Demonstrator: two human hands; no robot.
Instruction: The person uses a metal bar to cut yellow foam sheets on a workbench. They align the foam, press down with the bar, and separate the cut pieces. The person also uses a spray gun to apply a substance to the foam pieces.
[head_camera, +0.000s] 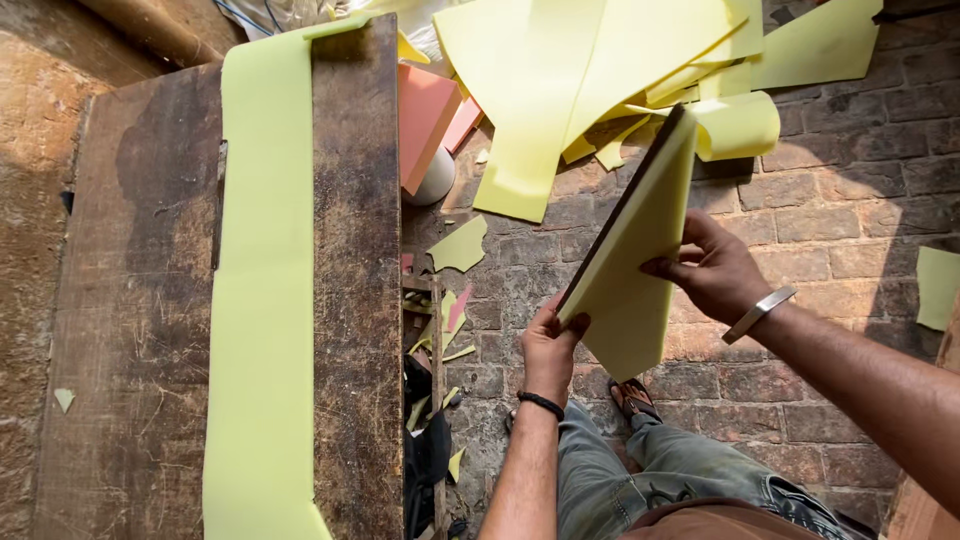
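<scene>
From the head camera I look straight down and see my left hand (549, 345) gripping the lower edge of a yellow foam sheet (640, 255), thumb on the face nearest me and fingers wrapped behind it. My right hand (715, 268) is closed on the same sheet from the right side, thumb pressed to its yellow face, a metal bangle (757, 313) on that wrist and a black band (541, 403) on the left one. The sheet is held up in the air, tilted so I see its yellow side and a dark thin edge running up toward its far corner; it hangs above the brick floor (830, 200), just in front of my knees in grey trousers (660, 470). To the left stands a worn wooden table (140, 300), and a long strip of yellow foam (262, 300) lies along it from the far end to the near end. Beyond the held sheet, a heap of yellow foam offcuts (580, 70) covers the floor, with an orange-pink foam block (422, 118) leaning beside the table's far corner. Small yellow scraps (458, 245) are scattered on the bricks between table and legs.
</scene>
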